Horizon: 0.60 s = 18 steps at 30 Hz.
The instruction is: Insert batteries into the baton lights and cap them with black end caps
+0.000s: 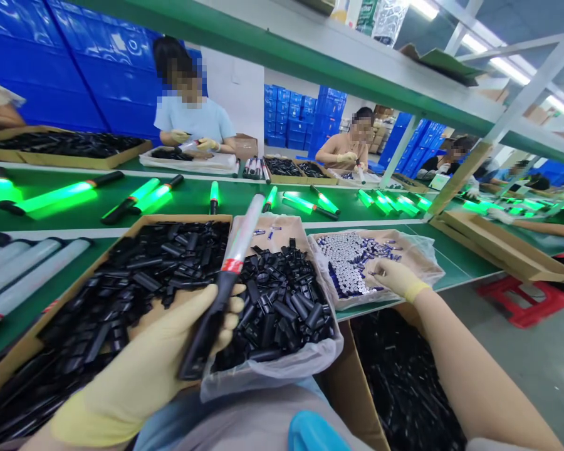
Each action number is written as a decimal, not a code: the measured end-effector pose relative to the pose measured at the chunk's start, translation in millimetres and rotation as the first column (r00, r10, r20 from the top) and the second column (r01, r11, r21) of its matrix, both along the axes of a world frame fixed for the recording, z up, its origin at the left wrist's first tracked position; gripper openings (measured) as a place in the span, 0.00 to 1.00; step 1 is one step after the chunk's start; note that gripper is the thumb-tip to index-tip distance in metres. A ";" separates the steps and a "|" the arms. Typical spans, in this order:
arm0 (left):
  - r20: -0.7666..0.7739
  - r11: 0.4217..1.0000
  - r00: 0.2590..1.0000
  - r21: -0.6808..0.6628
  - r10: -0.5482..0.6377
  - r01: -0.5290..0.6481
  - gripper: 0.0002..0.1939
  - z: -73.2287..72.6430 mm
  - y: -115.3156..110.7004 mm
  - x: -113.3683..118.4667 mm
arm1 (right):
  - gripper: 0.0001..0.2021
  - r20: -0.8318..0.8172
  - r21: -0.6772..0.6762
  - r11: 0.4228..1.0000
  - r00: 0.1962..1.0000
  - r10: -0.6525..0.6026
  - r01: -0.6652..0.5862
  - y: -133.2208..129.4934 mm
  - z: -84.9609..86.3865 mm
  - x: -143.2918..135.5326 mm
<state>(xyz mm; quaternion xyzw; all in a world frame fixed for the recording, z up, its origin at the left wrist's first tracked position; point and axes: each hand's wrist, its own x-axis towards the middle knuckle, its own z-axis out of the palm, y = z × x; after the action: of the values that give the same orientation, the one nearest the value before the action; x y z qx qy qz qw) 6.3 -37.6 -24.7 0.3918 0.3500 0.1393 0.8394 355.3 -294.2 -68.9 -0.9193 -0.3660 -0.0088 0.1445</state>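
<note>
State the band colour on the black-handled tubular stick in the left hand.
The narrow band is red, clearest in the head view.

Tube lights glow above a white wall, grey floor and red stool.

left hand holds a light stick; right hand is at the batteries.

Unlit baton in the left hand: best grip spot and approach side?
Probably the black handle, coming from the near left, as the left hand does. It's slim and straight enough to wrap, and the baton slants up and away, leaving the pale tube free.
</note>
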 end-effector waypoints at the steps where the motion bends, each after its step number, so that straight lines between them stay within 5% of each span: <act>1: 0.045 0.998 0.998 -0.034 -0.054 0.056 0.19 1.9 -7.3 7.7 | 0.07 -0.019 0.048 0.999 1.000 0.006 -0.006 -2.0 4.6 -12.0; 4: 0.093 0.991 0.987 -0.031 -0.129 0.133 0.19 0.6 -35.4 28.8 | 0.12 -0.128 0.389 0.916 0.978 0.163 -0.101 1.6 14.4 -67.0; 8: 0.116 0.995 0.988 0.009 -0.097 0.097 0.18 -7.1 -65.1 41.3 | 0.16 -0.186 0.742 0.637 0.849 0.495 -0.209 24.7 21.1 -157.3; 14: 0.111 0.997 0.994 0.073 -0.021 0.013 0.20 -13.7 -69.8 32.8 | 0.11 0.111 0.725 0.484 0.776 0.621 -0.491 61.2 31.3 -220.2; 18: 0.095 0.929 0.984 0.329 0.149 -0.172 0.11 -15.9 -62.8 22.4 | 0.08 0.364 0.614 0.478 0.763 0.534 -0.628 81.8 24.6 -226.7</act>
<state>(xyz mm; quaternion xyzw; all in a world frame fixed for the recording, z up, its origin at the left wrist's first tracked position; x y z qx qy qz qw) 28.8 -100.4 -40.5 0.4941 0.3229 0.2784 0.7577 128.6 -212.4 -44.3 -0.6084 -0.6309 -0.1549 0.4559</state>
